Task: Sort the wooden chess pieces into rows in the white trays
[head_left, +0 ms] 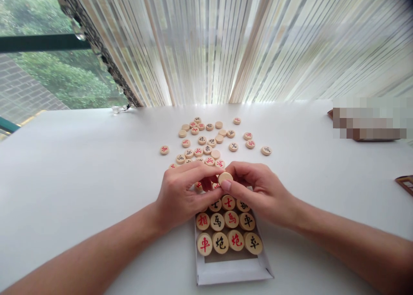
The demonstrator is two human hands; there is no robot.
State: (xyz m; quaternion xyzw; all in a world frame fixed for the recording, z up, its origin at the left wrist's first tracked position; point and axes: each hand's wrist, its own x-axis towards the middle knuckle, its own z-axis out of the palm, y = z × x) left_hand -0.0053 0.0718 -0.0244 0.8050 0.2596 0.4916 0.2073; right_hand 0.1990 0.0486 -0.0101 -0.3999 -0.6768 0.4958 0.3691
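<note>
Head view: a piece (225, 177), blank side up, is pinched steady between left hand (183, 187) and right hand (261, 189); rows (231, 220) are kept straight by the box (232, 270).

you are in a room with a big window (41, 42), and it looks most like a home, though you can't tell which room. a soft, stripy curtain (200, 41) hangs right behind your smooth white table (97, 170). to the left of the curtain, you can see leafy green trees (64, 79) and gray bricks (24, 86) outside. round game pieces (207, 149) on your table make it look homey too.
</note>
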